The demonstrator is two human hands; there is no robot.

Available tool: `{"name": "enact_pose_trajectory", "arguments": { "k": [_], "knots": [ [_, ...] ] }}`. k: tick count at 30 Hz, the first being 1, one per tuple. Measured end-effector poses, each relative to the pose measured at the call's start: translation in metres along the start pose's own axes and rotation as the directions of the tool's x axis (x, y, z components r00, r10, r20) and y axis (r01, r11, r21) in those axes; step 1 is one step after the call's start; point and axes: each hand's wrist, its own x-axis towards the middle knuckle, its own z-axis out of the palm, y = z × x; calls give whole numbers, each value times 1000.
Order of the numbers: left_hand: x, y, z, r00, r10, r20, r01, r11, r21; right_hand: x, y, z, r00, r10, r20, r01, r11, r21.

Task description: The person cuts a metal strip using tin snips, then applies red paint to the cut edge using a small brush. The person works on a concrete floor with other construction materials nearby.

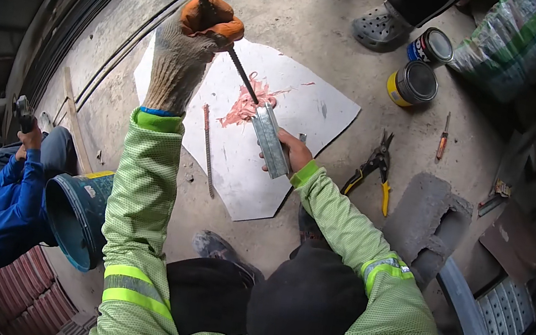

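My left hand (195, 44), in a knitted glove with orange-coated fingers, is closed round a long ribbed steel rebar (243, 74). The bar slants down to a smear of pinkish-red putty (241, 108) on a white board (323, 109). Bare-fingered, my right hand (295, 149) grips a short galvanized metal channel (271, 141) whose far end meets the bar's lower tip; whether they touch I cannot tell. A shorter rebar (208, 151), reddish at one end, lies across the board's left part and onto the floor.
Right of the board lie tin snips (374, 167), a screwdriver (443, 138) and a concrete block (416, 208). Two cans (413, 84) (431, 46) stand near another person's clog (381, 28). At left are a bucket (81, 215), a person in blue (13, 204) and long rods (138, 35).
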Motion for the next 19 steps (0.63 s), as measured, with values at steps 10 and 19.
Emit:
{"name": "enact_pose_trajectory", "arguments": {
  "k": [10,19],
  "knots": [
    [3,-13,6,998,66,4,-66,997,51,-14,-2,-4,996,54,77,-64,989,130],
    [5,-13,6,996,93,9,-93,985,147,-28,-3,-20,995,-13,94,29,985,-171]
  ]
}}
